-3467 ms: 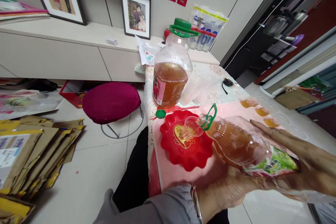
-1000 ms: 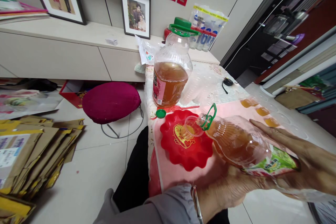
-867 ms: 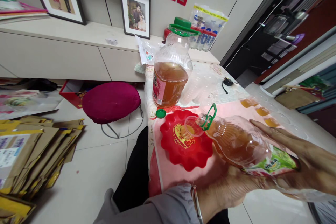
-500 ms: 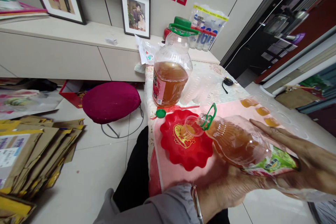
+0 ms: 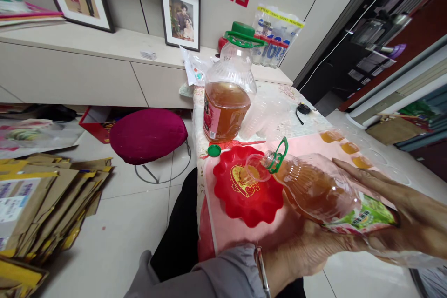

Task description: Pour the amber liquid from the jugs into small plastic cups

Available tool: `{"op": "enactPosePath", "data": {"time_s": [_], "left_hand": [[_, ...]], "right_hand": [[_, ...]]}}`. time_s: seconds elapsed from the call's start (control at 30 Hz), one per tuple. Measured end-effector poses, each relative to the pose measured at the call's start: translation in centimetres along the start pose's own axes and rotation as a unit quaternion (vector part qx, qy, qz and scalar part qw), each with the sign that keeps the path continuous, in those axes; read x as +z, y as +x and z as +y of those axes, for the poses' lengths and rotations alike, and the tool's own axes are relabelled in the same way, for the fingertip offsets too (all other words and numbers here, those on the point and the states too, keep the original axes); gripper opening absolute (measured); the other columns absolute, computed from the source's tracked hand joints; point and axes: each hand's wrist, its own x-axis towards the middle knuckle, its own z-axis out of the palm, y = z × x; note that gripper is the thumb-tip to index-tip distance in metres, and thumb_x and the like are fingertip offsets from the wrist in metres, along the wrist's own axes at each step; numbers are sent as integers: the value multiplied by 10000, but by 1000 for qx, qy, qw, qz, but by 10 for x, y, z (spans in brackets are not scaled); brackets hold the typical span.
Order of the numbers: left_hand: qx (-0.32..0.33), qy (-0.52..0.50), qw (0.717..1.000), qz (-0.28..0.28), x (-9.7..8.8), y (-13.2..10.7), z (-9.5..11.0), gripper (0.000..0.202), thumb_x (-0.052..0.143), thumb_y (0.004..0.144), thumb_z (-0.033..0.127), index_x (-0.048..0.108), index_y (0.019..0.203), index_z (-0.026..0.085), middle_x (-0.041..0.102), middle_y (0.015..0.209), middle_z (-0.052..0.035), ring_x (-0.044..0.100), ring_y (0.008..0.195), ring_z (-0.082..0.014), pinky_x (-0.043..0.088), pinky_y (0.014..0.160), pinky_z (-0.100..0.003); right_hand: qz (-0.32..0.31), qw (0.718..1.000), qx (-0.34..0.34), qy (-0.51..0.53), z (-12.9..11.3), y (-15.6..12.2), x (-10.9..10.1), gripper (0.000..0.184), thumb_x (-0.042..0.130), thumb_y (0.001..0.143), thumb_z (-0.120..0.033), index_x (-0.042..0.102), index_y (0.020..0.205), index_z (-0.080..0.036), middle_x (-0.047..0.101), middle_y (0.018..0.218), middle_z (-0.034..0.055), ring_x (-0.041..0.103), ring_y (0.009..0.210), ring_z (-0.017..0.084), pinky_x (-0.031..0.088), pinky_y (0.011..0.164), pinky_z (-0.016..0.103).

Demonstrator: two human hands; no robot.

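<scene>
A clear plastic bottle of amber drink (image 5: 314,186) lies tipped to the left, its green ring handle (image 5: 281,154) by the open neck. Beneath it, my left hand (image 5: 310,247), with a bracelet at the wrist, is closed on its underside. My right hand (image 5: 415,214) grips the bottle's base end from the right. At the mouth stands a clear plastic cup (image 5: 258,167) with some amber drink in it, set on a scalloped red plate (image 5: 223,195). A green cap (image 5: 214,151) rests beside the plate.
A large jug (image 5: 226,107) with a green lid stands behind the plate. Several filled cups (image 5: 349,148) line the table's right side, near a black tape measure (image 5: 303,108). Left are a magenta stool (image 5: 148,135) and flattened cardboard (image 5: 70,195).
</scene>
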Motion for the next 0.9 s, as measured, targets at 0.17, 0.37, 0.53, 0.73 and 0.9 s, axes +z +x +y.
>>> {"op": "enactPosePath", "data": {"time_s": [0.17,0.37,0.53,0.73,0.9], "left_hand": [[1,6,1000,-10,1,-1,2,1229,1068,334,323,572,1456,231,621,1485,-189,462,1473,-504,273,1253,-740],[-16,11,1000,-3,2,-2,3,1276,1066,326,387,552,1480,206,596,1504,-214,436,1485,-517,263,1258,-741],[2,4,1000,-30,11,-5,14,1048,1057,390,341,665,1351,190,627,1469,-210,481,1458,-506,314,1233,-727],[0,19,1000,-23,11,-5,14,1120,1053,383,387,634,1405,203,596,1506,-208,449,1478,-515,288,1236,-744],[-13,6,1000,-7,8,-3,10,1214,1059,342,341,587,1453,214,547,1547,-230,396,1496,-553,247,1217,-802]], "right_hand": [[4,1000,2,-1,1,0,0,1053,800,707,-610,347,1639,-423,480,1666,31,492,1462,437,458,1111,517],[5,1000,4,10,-2,3,0,1034,812,712,-597,382,1630,-392,512,1645,56,490,1459,444,475,1113,515],[-9,1000,-12,8,0,2,-2,1051,797,741,-578,299,1654,-431,464,1677,29,462,1478,428,480,1113,508],[2,1000,-20,-8,-2,2,-2,1029,778,762,-586,284,1655,-450,459,1679,31,476,1458,437,520,1070,514],[-8,999,-29,-19,0,2,-2,1035,764,767,-596,270,1662,-437,455,1685,46,477,1467,429,485,1088,519]]}}
